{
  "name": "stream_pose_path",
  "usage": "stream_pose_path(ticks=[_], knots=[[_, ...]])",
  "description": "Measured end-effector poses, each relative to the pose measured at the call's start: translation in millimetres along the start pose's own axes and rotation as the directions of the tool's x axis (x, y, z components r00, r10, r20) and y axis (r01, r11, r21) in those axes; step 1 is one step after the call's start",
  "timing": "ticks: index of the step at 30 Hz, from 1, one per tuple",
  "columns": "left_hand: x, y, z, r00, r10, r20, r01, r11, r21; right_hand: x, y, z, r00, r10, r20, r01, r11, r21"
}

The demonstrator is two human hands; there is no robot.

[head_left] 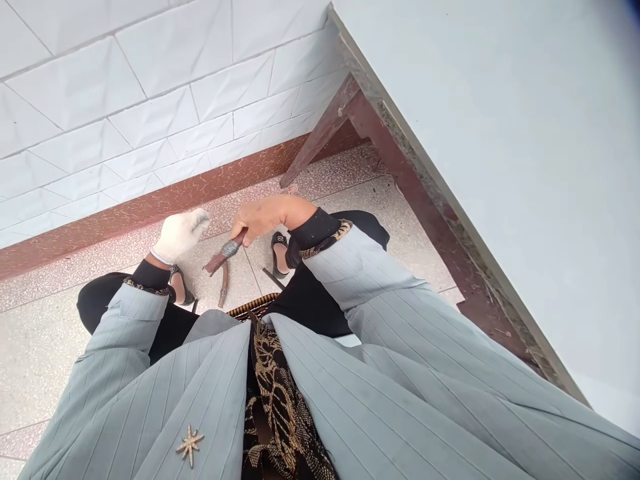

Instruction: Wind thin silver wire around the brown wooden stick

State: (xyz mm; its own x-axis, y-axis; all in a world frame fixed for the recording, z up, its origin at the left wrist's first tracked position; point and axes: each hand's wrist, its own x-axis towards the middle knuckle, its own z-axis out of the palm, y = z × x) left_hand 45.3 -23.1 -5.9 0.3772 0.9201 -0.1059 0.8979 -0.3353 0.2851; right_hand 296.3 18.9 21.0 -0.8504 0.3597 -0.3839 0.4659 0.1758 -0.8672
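Right hand (267,217), bare, fingers wrapped around upper end of wire-bound stick (229,250), which slants between two shoes (279,238). Left hand (180,235), white-gloved, fingers curled, near stick but apart; cannot tell if pinching anything. Table (500,167) edge hems in right side, tiled wall (165,113) ahead, open floor (40,360) left. Sticks: two, counting curved stick (224,283) just below first. One table.

The gloved left hand (179,235) is curled; the bare right hand (266,217) grips palm-down; left arm (125,320) and right arm (375,287) reach forward.
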Motion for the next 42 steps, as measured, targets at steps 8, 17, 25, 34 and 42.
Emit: stream_pose_path(ticks=[8,17,25,34,42], knots=[[6,11,16.8,0.998,0.06,0.012,-0.042,0.816,-0.577,-13,-8,-16,0.856,-0.053,-0.514,0.038,0.998,-0.04],[0,19,20.7,0.979,0.143,0.145,-0.016,0.764,-0.645,9,6,-17,0.702,0.038,-0.711,-0.232,0.956,-0.178],[0,15,4.0,0.985,0.16,0.064,-0.111,0.875,-0.472,15,14,-8,0.745,0.075,-0.663,-0.349,0.89,-0.292],[4,8,2.1,0.975,0.198,0.101,-0.144,0.91,-0.39,16,0,-1,0.958,0.132,0.256,-0.047,0.949,-0.312],[10,3,13.9,0.995,0.029,0.1,0.062,0.612,-0.788,-14,6,-29,0.912,-0.16,-0.378,0.156,0.987,-0.043]])
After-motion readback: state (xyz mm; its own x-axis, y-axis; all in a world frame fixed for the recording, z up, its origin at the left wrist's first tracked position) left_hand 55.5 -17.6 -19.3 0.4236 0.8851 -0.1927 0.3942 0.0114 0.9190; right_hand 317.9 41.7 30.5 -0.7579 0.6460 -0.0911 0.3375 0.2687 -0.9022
